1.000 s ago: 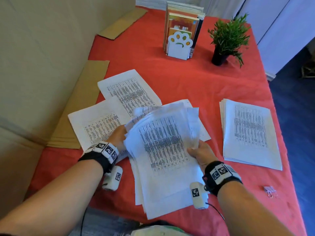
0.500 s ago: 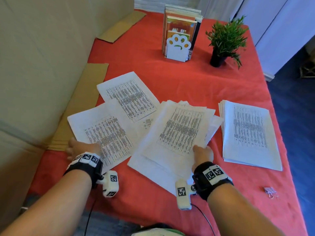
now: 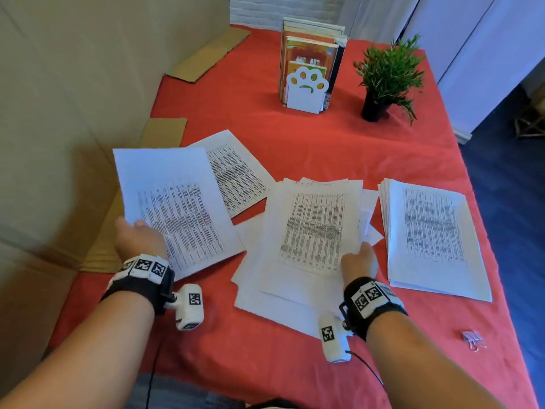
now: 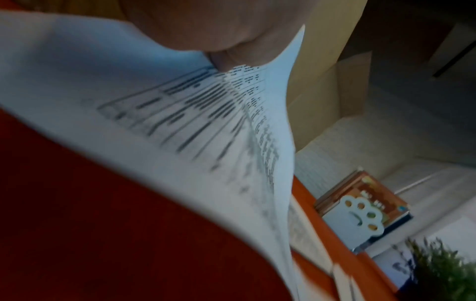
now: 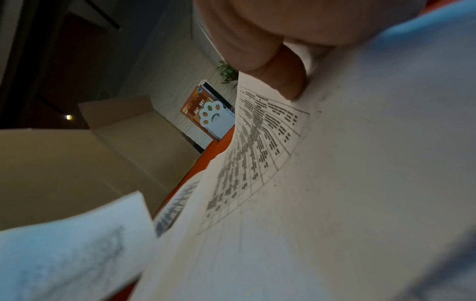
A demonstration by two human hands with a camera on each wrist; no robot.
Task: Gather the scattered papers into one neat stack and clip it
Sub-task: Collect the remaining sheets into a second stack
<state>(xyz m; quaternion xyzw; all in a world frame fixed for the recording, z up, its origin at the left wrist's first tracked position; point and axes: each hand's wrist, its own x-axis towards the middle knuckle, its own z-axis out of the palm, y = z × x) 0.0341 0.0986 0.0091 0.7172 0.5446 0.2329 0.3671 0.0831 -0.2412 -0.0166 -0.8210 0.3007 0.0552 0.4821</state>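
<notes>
Here my left hand [image 3: 138, 242] is pinching 1 limp sheet [image 3: 177, 208] by its near corner, so it is sagging. My right hand [image 3: 358, 262] is pinching the loose pile [image 3: 309, 231]; those slippery pages need gripping along an edge.

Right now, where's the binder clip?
In the head view the binder clip lies on the red tablecloth near the front right corner, just beyond the right forearm and below the neat paper stack.

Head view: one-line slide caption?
Left hand lifts a sheet; right hand holds the pile.

Black wristbands [image 3: 138, 286], white tagged cameras [image 3: 188, 309]
</notes>
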